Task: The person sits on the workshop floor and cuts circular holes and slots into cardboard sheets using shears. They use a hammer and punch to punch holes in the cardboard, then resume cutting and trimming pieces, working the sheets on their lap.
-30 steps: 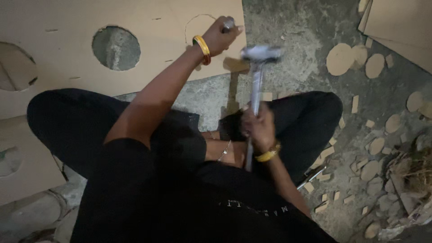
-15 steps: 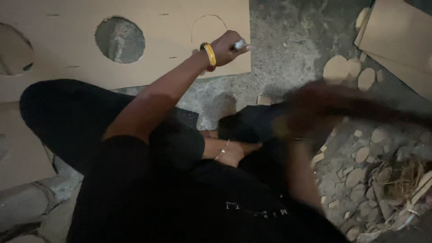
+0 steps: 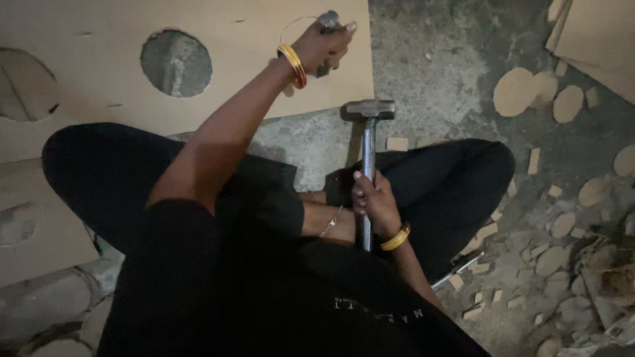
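The left hand (image 3: 324, 46) is clenched round a metal punch (image 3: 329, 20) stood on the cardboard sheet (image 3: 218, 99), inside a faint circle mark. The right hand (image 3: 374, 201) grasps a hammer (image 3: 368, 158) by its handle, head (image 3: 369, 109) low over the concrete floor (image 3: 436, 79) just off the sheet's edge. The punch's struck end pokes out just above the knuckles, so a glancing blow could land on fingers. The sheet lies loose; it may slide and spoil the cut. Cut discs (image 3: 522, 89) litter the floor.

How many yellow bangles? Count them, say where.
2: a left-wrist bangle over the board, a right-wrist bangle beside the hammer; more may be stacked.
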{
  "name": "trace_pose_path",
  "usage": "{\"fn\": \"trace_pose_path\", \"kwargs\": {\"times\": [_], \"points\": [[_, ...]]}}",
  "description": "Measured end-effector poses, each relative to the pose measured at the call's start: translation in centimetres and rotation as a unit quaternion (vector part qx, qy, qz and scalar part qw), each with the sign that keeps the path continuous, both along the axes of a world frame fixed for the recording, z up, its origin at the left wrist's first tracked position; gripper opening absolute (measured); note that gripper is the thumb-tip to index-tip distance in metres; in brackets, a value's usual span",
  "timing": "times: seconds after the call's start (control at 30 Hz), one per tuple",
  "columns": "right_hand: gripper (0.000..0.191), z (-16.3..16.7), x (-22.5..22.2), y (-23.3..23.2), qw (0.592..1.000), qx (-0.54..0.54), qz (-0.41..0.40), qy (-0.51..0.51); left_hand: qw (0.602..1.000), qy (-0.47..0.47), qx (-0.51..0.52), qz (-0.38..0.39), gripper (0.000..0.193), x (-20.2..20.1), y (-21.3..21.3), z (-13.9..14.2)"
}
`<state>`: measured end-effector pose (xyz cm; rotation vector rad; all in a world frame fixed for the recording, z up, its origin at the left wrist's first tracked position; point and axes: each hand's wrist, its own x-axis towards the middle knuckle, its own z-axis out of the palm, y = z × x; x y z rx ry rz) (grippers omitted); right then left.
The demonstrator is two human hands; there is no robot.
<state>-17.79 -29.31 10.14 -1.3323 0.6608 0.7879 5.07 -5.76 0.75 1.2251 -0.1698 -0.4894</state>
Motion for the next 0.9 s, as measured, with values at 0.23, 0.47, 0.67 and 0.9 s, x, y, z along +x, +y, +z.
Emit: {"fn": "trace_pose_path", "kwargs": {"times": [0.23,0.47,0.67,0.9], "points": [[0.025,-0.9,-0.3,-0.7,1.000,0.003,-0.008,-0.007,0.986,-0.048,0.146,-0.060,0.058,-1.5,0.5,1.9],[0.017,2.2,0.4,1.1,0.986,-0.112,0.021,-0.118,0.943,-0.224,0.238,-0.068,0.052,-1.3,-0.2,-0.2],[0.016,10.4,5.6,-3.3,0.850,-0.049,-0.043,-0.523,0.946,-0.192,0.227,-0.131,0.060,-1.6,0.3,0.0],[0.016,18.1,9.9,-8.5,0.644,-0.102,-0.191,-0.734,0.931,-0.257,0.239,-0.103,0.062,-1.8,-0.8,-0.2]]}}
